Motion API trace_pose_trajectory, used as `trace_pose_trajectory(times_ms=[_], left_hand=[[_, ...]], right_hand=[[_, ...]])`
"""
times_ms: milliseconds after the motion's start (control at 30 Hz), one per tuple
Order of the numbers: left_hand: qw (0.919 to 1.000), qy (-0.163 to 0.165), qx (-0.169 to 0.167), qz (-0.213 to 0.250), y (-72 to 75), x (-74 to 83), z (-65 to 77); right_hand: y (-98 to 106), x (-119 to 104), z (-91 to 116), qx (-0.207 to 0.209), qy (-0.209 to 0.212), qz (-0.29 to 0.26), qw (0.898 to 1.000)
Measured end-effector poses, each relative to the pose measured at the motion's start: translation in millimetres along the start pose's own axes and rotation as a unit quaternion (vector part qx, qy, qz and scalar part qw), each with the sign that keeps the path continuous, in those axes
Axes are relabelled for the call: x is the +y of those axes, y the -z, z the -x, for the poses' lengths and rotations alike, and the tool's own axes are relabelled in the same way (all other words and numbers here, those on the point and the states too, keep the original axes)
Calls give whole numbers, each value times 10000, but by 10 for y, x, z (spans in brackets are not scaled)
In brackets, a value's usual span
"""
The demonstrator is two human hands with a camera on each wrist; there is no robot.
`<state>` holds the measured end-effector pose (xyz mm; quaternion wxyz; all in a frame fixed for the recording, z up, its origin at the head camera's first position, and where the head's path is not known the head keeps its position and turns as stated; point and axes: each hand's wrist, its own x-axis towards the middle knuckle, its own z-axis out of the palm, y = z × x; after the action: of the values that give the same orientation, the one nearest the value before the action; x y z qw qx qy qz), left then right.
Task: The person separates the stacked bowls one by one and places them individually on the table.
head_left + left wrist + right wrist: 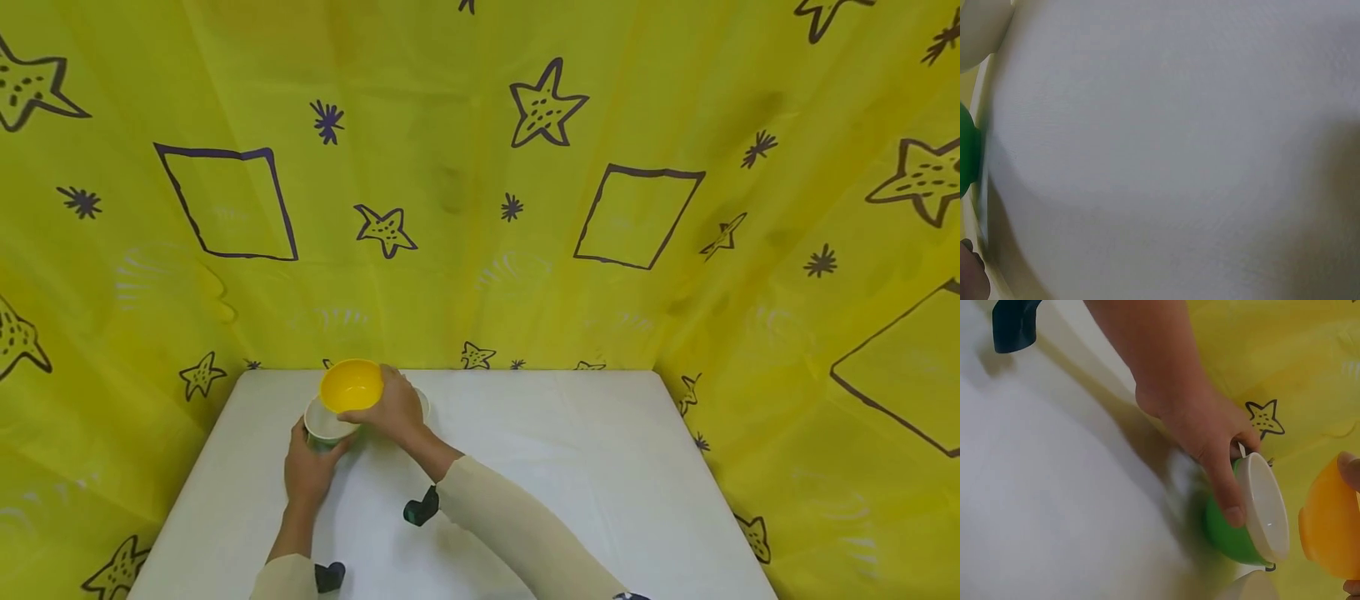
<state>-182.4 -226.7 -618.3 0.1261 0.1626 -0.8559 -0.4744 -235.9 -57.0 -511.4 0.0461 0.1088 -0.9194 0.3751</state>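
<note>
My left hand (309,468) grips a green bowl (1229,534) from its near side, with the thumb on the outside wall. A white bowl (1267,506) sits nested in the green one, its pale rim showing above. Over them my right hand (396,407) holds a yellow bowl (351,385) by its right side, thumb near the rim. The yellow bowl is tilted and overlaps the white one in the head view. In the right wrist view a gap shows between the yellow bowl and the nested pair. The left wrist view catches only part of the green bowl (966,150).
Another white bowl (425,404) stands just right of the nested pair, mostly hidden behind my right hand. White cloth covers the table (555,467). A yellow curtain (450,292) with drawn stars and frames rises along the back and both sides.
</note>
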Motion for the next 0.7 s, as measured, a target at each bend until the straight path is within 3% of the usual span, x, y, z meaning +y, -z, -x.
trace_pose_trajectory(times_ms=[200,700], left_hand=[[10000,3,-16,-34,14,42,28],[9999,103,-16,48,11,55,27]], right_hand=[[67,34,57,71,-251,-58,9996],[219,297,132,354,-270,-246,9987]])
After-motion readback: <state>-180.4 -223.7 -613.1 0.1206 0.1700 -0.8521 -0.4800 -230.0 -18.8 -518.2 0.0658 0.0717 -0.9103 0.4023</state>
